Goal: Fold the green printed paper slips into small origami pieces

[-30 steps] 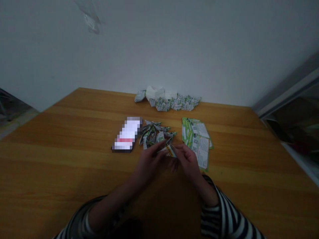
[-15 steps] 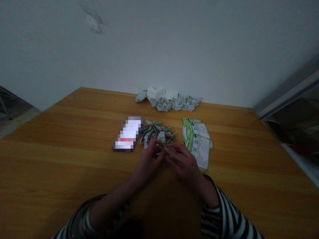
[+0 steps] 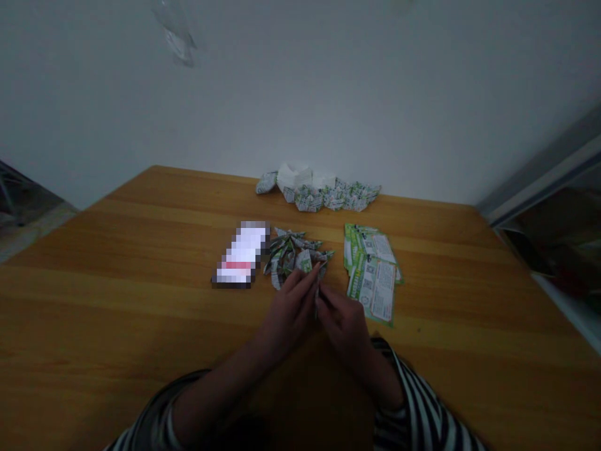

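Note:
My left hand [image 3: 288, 313] and my right hand [image 3: 342, 322] meet just in front of the pile, pinching a narrow folded paper piece [image 3: 316, 302] between their fingers. Most of that piece is hidden by my fingers. The pile of folded green-and-white printed paper pieces [image 3: 293, 258] lies right beyond my left fingertips. To the right of my right hand is a fanned stack of green printed paper cards [image 3: 370, 279], close but not touched. A flat phone-sized object [image 3: 239, 255], its face pixelated, lies left of the pile.
A row of folded paper shapes [image 3: 319, 198] and white folded paper [image 3: 293, 176] stand along the wall at the back of the wooden table [image 3: 117, 300]. A white wall [image 3: 300, 81] rises behind. The table's left and right edges drop away to dark floor areas.
My hands have drawn slightly toward me and closer together. The folded paper now stands narrow and edge-on between my fingers, and its yellow-marked face no longer shows.

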### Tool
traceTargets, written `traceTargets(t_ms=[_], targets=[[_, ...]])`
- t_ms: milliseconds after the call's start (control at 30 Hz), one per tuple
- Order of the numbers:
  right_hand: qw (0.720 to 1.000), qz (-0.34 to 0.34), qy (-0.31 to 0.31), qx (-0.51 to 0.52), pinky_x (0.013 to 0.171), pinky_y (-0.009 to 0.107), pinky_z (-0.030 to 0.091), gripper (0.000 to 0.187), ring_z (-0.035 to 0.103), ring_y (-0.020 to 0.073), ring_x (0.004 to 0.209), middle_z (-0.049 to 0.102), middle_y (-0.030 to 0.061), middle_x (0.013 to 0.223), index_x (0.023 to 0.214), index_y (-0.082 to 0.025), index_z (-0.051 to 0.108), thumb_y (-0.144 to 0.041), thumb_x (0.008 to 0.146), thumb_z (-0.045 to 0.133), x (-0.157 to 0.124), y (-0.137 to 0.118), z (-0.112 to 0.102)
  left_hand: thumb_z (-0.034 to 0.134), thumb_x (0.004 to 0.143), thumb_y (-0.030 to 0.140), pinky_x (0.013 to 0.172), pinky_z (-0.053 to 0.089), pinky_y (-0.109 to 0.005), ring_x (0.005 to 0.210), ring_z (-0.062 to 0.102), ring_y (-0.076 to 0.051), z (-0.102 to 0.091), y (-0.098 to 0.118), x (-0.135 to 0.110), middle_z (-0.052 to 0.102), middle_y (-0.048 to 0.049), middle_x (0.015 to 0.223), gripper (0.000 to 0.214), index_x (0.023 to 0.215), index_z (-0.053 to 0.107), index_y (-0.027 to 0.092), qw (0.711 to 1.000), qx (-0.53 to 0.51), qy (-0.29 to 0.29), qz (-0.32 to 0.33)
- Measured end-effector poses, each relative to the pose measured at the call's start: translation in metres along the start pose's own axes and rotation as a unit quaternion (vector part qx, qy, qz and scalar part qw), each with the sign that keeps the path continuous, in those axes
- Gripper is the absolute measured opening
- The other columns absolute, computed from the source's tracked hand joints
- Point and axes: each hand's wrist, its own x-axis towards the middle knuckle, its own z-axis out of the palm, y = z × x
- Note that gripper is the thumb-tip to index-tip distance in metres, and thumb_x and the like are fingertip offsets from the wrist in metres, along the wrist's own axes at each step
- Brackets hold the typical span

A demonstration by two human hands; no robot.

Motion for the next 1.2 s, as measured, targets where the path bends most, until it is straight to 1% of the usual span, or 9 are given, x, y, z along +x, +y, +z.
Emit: traceTargets(t_ms=[133,300,467,600,767,867,1033,1133,1200], targets=[[0.999,0.016,0.021,0.027,0.085,0.036,0.057,0.038,0.071,0.0249,0.097,0.075,0.0115,0.11,0.13,-0.017,0.063,-0.032,0.097,0.051,-0.001,0.003,0.002,0.041,0.099,0.024,0.087,0.05,-0.032,0.09,0.055,-0.017,0.0,0.0,-0.001,0.051,-0.0066,0.102,0.048,0.148,0.042,0.024,0.999,0.011,-0.013,0.032],[0.998,0.003,0.039,0.057,0.095,0.039,0.054,0.038,0.067,0.0248,0.11,0.07,0.0098,0.124,0.133,-0.022,0.062,-0.028,0.097,0.051,0.003,0.002,0.002,0.039,0.1,0.023,0.098,0.047,-0.036,0.103,0.053,-0.019,0.001,0.002,-0.004,0.046,-0.009,0.116,0.053,0.152,0.03,0.028,0.999,0.036,-0.02,0.011],[0.997,-0.017,0.035,0.06,0.104,0.041,0.05,0.044,0.061,0.0247,0.122,0.063,0.0099,0.135,0.139,-0.023,0.056,-0.024,0.096,0.052,0.003,0.0,0.003,0.04,0.098,0.019,0.102,0.046,-0.038,0.108,0.051,-0.02,0.001,0.003,-0.006,0.042,-0.0101,0.121,0.056,0.153,0.028,0.027,0.999,0.045,-0.016,0.014],[0.998,-0.01,0.035,0.055,0.099,0.041,0.053,0.047,0.064,0.0251,0.116,0.065,0.0112,0.132,0.14,-0.022,0.055,-0.023,0.092,0.055,0.002,0.003,0.003,0.041,0.095,0.015,0.1,0.049,-0.04,0.108,0.051,-0.021,0.001,-0.001,-0.004,0.041,-0.0107,0.12,0.062,0.154,0.025,0.028,0.997,0.058,-0.021,0.038],[0.998,0.028,0.028,0.056,0.09,0.037,0.057,0.039,0.069,0.0248,0.106,0.073,0.0099,0.118,0.132,-0.021,0.063,-0.028,0.096,0.05,0.002,0.001,-0.001,0.043,0.095,0.015,0.094,0.053,-0.041,0.106,0.054,-0.023,0.004,-0.004,-0.005,0.042,-0.0125,0.121,0.068,0.156,0.016,0.028,0.987,0.135,-0.054,0.069],[0.999,0.036,0.032,-0.008,0.074,0.034,0.058,0.037,0.072,0.0239,0.083,0.077,0.0096,0.098,0.125,-0.02,0.067,-0.032,0.093,0.056,0.001,0.0,-0.003,0.052,0.091,0.016,0.09,0.055,-0.041,0.108,0.055,-0.025,0.003,-0.004,-0.008,0.044,-0.0151,0.125,0.076,0.157,0.014,0.026,0.977,0.173,-0.079,0.095],[0.991,-0.032,0.074,-0.103,0.075,0.034,0.055,0.035,0.068,0.0224,0.079,0.075,0.0103,0.091,0.124,-0.021,0.069,-0.023,0.092,0.055,0.001,0.001,-0.006,0.048,0.094,0.013,0.09,0.052,-0.034,0.104,0.061,-0.022,-0.008,-0.004,-0.009,0.06,-0.0114,0.116,0.057,0.148,0.038,0.027,0.983,0.157,-0.012,0.097],[0.994,0.005,0.093,-0.064,0.075,0.033,0.055,0.032,0.067,0.0211,0.079,0.074,0.0085,0.088,0.121,-0.024,0.071,-0.027,0.093,0.056,0.006,0.004,-0.013,0.049,0.096,0.019,0.081,0.053,-0.029,0.089,0.065,-0.018,-0.014,-0.005,-0.003,0.068,-0.0058,0.099,0.038,0.133,0.054,0.026,0.996,0.081,0.039,-0.002],[0.996,0.038,0.071,0.033,0.08,0.034,0.056,0.034,0.069,0.0213,0.09,0.074,0.0078,0.103,0.124,-0.026,0.069,-0.029,0.092,0.057,0.01,0.008,-0.018,0.054,0.095,0.026,0.07,0.053,-0.025,0.079,0.065,-0.017,-0.016,-0.005,0.002,0.069,-0.0033,0.09,0.028,0.122,0.059,0.023,0.997,0.001,0.045,-0.066]])
